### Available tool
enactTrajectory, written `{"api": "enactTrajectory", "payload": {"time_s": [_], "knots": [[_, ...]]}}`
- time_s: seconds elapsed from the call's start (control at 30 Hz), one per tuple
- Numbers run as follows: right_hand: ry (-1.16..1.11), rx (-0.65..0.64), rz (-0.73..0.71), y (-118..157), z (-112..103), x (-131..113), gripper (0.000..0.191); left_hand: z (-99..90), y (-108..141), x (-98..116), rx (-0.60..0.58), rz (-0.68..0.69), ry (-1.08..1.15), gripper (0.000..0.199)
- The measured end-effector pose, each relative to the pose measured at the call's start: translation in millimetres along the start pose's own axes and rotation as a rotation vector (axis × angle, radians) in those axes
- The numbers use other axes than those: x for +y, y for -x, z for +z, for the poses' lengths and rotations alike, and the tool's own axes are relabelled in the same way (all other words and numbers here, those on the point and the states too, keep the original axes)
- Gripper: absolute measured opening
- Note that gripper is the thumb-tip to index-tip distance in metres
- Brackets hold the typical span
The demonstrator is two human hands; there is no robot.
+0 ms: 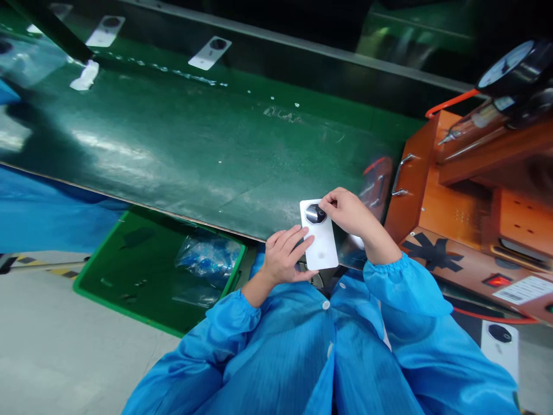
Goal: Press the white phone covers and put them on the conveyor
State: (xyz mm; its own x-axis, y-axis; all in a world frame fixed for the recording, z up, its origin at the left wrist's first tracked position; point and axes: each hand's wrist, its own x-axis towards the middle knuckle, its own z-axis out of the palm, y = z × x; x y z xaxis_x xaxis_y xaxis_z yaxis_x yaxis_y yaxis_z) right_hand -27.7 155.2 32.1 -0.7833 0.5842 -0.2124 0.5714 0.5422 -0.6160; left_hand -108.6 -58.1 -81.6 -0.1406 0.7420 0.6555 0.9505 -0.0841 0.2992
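A white phone back cover with a round black camera area lies over the front edge of the green bench. My left hand grips it from the left, fingers across its face and thumb at the lower edge. At the cover's upper right, the fingertips of my right hand are pinched together beside the black camera circle. Whatever those fingertips hold, if anything, is too small to make out.
Similar white covers lie along the bench's far side. An orange machine with a pressure gauge stands at right. Below the bench, a green bin holds clear plastic bags. Blue clothing of another person shows at left.
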Motion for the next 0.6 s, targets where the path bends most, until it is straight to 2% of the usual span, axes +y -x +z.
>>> {"api": "enactTrajectory", "payload": {"time_s": [0.43, 0.6], "knots": [[0.054, 0.062, 0.046, 1.8, 6.0, -3.1, 0.015, 1.8, 4.4, -1.4, -0.048, -0.028, 0.025, 0.08], [0.055, 0.092, 0.062, 3.7, 7.2, -4.0, 0.014, 2.1, 6.4, -2.2, -0.122, -0.09, 0.048, 0.078]]}}
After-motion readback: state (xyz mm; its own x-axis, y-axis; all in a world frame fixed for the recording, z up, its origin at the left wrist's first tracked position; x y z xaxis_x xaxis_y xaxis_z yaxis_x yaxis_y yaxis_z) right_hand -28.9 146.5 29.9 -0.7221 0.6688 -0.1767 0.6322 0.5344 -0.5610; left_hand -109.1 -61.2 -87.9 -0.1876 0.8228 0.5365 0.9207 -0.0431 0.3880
